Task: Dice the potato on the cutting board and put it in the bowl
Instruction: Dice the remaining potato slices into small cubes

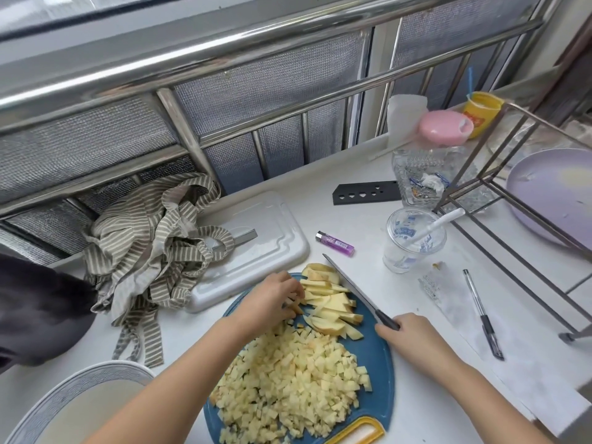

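Note:
A blue cutting board (378, 357) lies in front of me. A big heap of diced potato (288, 382) covers its near half. Potato sticks and slices (330, 302) lie at its far end. My left hand (272, 299) pinches the ends of some sticks with curled fingers. My right hand (413, 338) grips the dark handle of a knife (349, 288), whose blade lies along the right side of the sticks, tip pointing away. A white bowl with a patterned rim (67, 392) stands at the lower left, left of the board.
A striped apron (153, 251) and a white tray lid (256, 245) lie behind the board. A purple lighter (334, 243), plastic cup with straw (413, 238), pen (482, 315), bottle (429, 165), metal rack (512, 200) and purple plate (554, 193) crowd the right side.

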